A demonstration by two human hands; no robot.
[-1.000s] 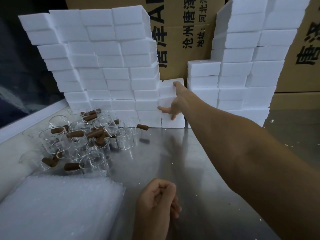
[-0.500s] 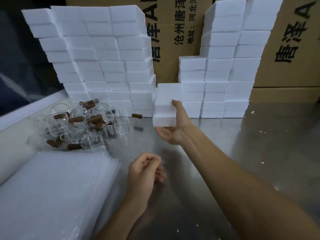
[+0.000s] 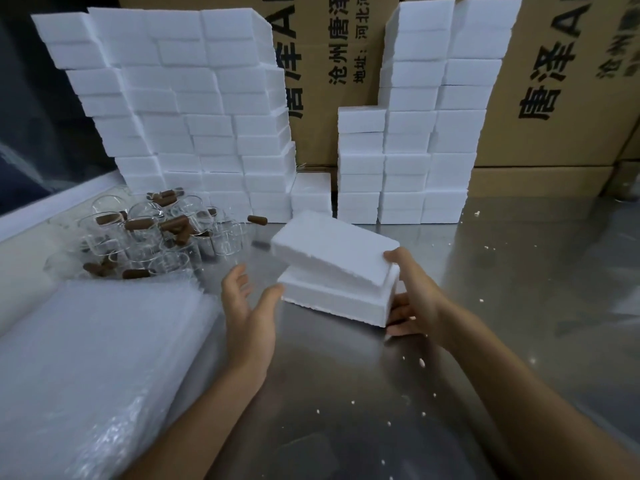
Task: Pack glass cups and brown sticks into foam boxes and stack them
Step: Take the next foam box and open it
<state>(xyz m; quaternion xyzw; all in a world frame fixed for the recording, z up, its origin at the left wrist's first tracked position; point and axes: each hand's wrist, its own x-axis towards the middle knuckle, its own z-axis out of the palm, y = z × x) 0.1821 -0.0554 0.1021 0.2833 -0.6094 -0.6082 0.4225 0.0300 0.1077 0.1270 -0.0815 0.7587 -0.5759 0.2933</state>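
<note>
A white foam box (image 3: 332, 289) sits in the middle of the steel table (image 3: 485, 306), its lid (image 3: 329, 252) tilted up at the left and skewed. My right hand (image 3: 415, 296) grips the box's right end, thumb on the lid and fingers under the base. My left hand (image 3: 247, 306) is open just left of the box, thumb near its lower corner. A cluster of clear glass cups (image 3: 149, 237) with brown sticks (image 3: 138, 224) lies at the left.
Tall stacks of white foam boxes (image 3: 194, 116) stand at the back left and back right (image 3: 429, 133), with cardboard cartons (image 3: 554, 81) behind. A pile of bubble wrap (image 3: 86, 358) lies at the front left. Foam crumbs dot the table.
My right hand has pulled the foam box from the back stack toward me onto the table. My left hand has opened from a fist and moved up beside the box.
</note>
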